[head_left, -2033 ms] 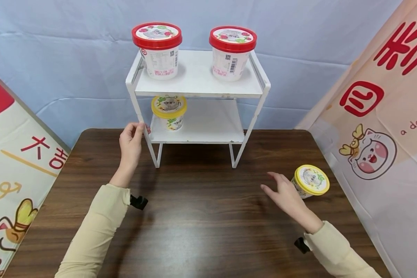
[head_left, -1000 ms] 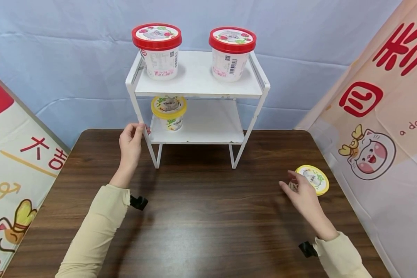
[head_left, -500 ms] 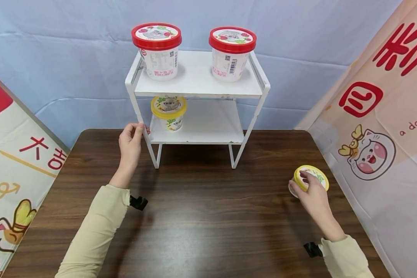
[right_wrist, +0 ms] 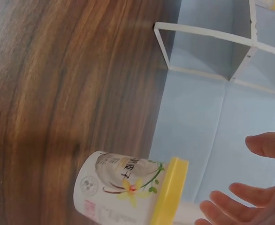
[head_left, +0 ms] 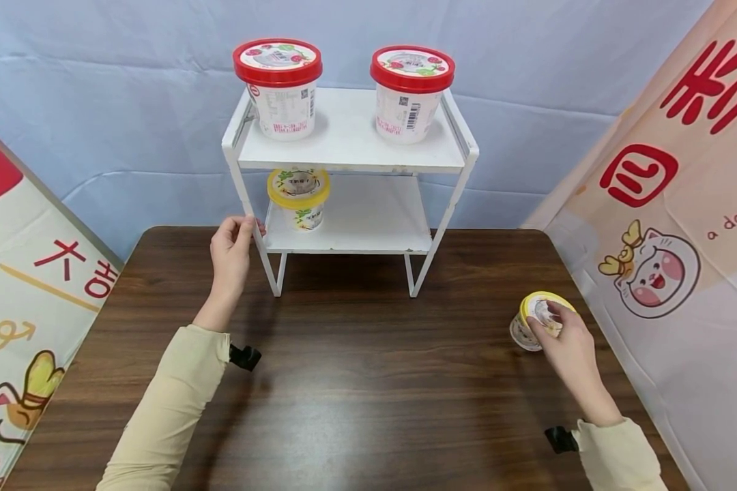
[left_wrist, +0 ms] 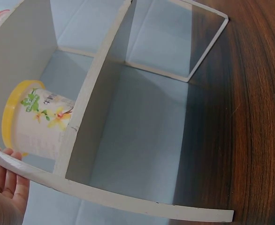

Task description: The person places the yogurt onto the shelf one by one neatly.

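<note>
On the left, my left hand [head_left: 230,252] grips the left post of a white two-tier rack [head_left: 368,211]; in the left wrist view its fingers [left_wrist: 11,183] lie behind the post. Just inside that post, a yellow-lidded tub [head_left: 301,198] with a flower print stands on the lower shelf. At the table's right side stands another yellow-lidded tub [head_left: 524,334]. Over its lid hovers my right hand [head_left: 570,344], thumb and fingers spread apart; the hand hides part of the lid. In the right wrist view, the fingers [right_wrist: 250,194] are beyond the tub's yellow lid [right_wrist: 171,192].
Two red-lidded tubs, one at the left [head_left: 282,92] and one at the right [head_left: 408,95], stand on the rack's upper shelf. Below is a dark wooden table [head_left: 356,382]. A blue cloth [head_left: 123,136] hangs behind; printed banners [head_left: 657,266] flank both sides.
My right hand has moved rightward, from left of the tub on the table to over its lid. My left hand and the rack have stayed in place.
</note>
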`<state>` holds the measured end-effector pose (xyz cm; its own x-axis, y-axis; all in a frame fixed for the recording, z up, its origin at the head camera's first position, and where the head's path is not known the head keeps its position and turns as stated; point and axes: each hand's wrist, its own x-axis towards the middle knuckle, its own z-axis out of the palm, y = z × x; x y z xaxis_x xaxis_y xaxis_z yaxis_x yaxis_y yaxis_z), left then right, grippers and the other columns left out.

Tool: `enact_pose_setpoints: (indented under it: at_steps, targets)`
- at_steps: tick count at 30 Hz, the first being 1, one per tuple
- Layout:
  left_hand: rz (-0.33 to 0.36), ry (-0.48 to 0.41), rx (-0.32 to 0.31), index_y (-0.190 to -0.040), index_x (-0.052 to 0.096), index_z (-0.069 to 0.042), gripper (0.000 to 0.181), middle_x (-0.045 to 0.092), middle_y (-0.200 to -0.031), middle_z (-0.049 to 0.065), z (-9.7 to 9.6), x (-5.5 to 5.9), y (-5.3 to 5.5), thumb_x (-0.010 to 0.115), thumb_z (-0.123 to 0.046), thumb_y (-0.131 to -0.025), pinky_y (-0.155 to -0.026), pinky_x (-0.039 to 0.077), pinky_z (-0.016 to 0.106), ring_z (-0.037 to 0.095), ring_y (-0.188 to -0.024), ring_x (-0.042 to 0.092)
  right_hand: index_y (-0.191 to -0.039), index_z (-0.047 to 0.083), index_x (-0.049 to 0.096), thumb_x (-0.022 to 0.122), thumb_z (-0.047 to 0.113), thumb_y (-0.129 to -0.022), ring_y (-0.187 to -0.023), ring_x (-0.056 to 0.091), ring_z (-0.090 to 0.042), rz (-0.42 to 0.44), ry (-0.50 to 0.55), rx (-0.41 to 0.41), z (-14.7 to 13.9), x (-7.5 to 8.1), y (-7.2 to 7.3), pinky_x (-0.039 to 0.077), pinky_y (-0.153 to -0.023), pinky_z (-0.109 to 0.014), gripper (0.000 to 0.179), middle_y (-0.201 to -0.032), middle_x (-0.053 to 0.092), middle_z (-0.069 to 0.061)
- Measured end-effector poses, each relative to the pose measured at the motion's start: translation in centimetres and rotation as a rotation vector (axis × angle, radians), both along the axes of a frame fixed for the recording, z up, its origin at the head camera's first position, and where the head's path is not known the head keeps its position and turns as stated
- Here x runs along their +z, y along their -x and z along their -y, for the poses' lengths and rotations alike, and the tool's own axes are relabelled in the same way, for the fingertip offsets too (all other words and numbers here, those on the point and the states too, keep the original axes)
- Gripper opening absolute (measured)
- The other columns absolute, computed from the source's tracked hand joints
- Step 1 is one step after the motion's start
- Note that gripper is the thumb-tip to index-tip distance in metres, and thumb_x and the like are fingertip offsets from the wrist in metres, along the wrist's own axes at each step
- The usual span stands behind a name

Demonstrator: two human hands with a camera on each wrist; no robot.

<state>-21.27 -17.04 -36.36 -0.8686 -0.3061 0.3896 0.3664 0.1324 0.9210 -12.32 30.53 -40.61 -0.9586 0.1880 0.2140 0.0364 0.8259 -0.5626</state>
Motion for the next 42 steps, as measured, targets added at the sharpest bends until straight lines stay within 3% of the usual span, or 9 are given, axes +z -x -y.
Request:
enact_pose_setpoints:
  at_steps: [3,9,18,25,36,42]
  targets:
    - [-0.003,-0.003,0.002,-0.087,0.054,0.011,0.024,0.059,-0.085,0.021,0.0,0.0,0.0,0.049,-0.011,-0.094,-0.07,0.046,0.018,0.01,-0.075,0.058,-0.119,-0.015,0.045,0.059,0.018,-0.086,-0.101,0.045,-0.048,-0.01,0.006,-0.014,-0.3,-0.3,0.0,0.033,-0.082,-0.056,0.048,-0.11,0.047,-0.036]
    - [-0.005,-0.007,-0.002,-0.087,0.054,0.012,0.024,0.059,-0.086,0.022,-0.1,0.0,0.0,0.049,-0.011,-0.094,-0.07,0.046,0.019,0.012,-0.076,0.059,-0.124,-0.017,0.04,0.058,0.021,-0.087,-0.11,0.035,-0.053,0.022,0.017,-0.05,-1.1,-0.7,0.2,0.026,-0.089,-0.059,0.056,-0.12,0.04,-0.039]
    - [-0.014,0.01,0.006,-0.089,0.053,0.014,0.027,0.059,-0.079,-0.003,0.0,0.0,0.0,0.049,-0.012,-0.094,-0.071,0.045,0.02,0.007,-0.075,0.058,-0.126,-0.016,0.037,0.06,0.022,-0.087,-0.113,0.032,-0.052,0.035,0.023,-0.101,-2.0,-1.5,0.4,0.024,-0.091,-0.058,0.059,-0.121,0.039,-0.037]
    - [-0.011,0.019,0.014,-0.088,0.054,0.013,0.026,0.059,-0.078,-0.004,-0.1,0.0,-0.1,0.049,-0.012,-0.094,-0.069,0.044,0.017,0.006,-0.075,0.057,-0.127,-0.016,0.035,0.065,0.019,-0.083,-0.113,0.032,-0.05,-0.021,0.039,-0.114,-2.7,-2.3,0.5,0.02,-0.095,-0.057,0.063,-0.119,0.04,-0.036]
    - [-0.016,0.01,0.001,-0.088,0.054,0.013,0.025,0.059,-0.081,0.001,-0.1,-0.1,0.0,0.049,-0.011,-0.094,-0.071,0.045,0.019,0.007,-0.075,0.058,-0.138,-0.011,0.014,0.073,0.025,-0.073,-0.121,0.023,-0.051,0.086,0.094,-0.184,-3.6,-3.6,0.6,0.016,-0.1,-0.059,0.096,-0.132,0.026,-0.036]
    - [-0.017,0.003,0.0,-0.089,0.054,0.014,0.026,0.059,-0.078,-0.004,0.0,-0.1,0.0,0.049,-0.011,-0.094,-0.071,0.044,0.018,0.007,-0.074,0.057,-0.139,-0.011,0.011,0.074,0.026,-0.072,-0.123,0.022,-0.052,0.099,0.129,-0.219,-3.9,-4.3,0.7,0.017,-0.1,-0.06,0.099,-0.133,0.025,-0.037]
